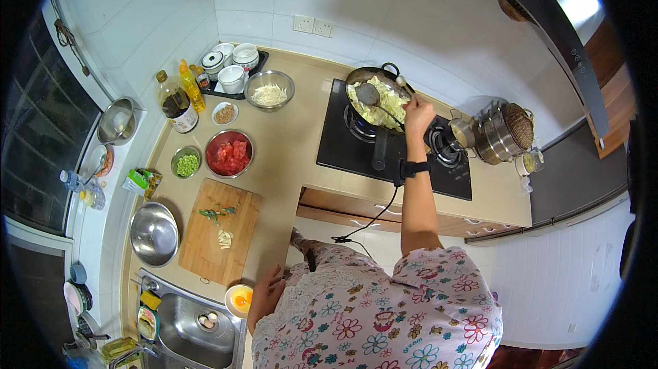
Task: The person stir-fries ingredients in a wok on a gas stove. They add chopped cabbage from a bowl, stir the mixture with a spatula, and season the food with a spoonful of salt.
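Observation:
My right hand (419, 116) reaches over the gas hob (349, 150), its fingers closed on a small utensil (405, 84) with a pale tip above the wok. Chopped pale green cabbage (388, 106) fills the wok (358, 76), whose black handle (379, 150) points towards me. In the cabbage rests a metal turner (368, 95); its shaft runs down right and passes behind my hand. My left hand (268, 292) is low at the counter's edge, beside a bowl of cracked eggs (240, 301), with no object visible in it. My body hides part of it.
A cutting board (198, 245) holds sliced garlic (225, 239) and chopped greens (216, 213). Around it stand bowls of tomato (230, 155), peas (187, 165) and pale shreds (269, 92). The sink (180, 317) holds eggshells. Steamer pots (496, 135) stand right of the hob.

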`<state>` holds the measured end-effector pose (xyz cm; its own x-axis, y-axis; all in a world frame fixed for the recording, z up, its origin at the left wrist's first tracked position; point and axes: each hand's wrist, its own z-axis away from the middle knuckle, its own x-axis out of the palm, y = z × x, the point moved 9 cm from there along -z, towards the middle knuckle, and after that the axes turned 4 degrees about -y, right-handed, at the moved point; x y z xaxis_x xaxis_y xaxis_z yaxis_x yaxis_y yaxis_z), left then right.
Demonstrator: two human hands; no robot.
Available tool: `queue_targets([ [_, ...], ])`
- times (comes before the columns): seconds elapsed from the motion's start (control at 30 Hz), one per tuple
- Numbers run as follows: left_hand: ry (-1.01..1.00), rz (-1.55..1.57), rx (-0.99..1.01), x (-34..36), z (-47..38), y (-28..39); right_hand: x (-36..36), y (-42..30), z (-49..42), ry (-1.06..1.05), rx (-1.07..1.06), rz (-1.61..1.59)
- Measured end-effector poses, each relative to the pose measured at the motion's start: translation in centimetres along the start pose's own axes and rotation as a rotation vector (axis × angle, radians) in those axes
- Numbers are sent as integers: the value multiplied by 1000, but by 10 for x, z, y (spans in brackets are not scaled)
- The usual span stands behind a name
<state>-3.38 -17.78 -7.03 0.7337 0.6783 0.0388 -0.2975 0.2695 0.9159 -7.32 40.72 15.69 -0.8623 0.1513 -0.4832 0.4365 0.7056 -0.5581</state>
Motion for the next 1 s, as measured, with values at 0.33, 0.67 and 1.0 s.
queue_targets([
  [0.33,28,-7,-67,-4,0,10,-9,-27,5,-60,20,-149],
  [0.67,54,21,-60,-17,-21,10,68,-126,140,-167,673,-1160],
  [1.0,171,117,-27,-48,-33,-26,333,-209,143,-377,594,-1276],
])
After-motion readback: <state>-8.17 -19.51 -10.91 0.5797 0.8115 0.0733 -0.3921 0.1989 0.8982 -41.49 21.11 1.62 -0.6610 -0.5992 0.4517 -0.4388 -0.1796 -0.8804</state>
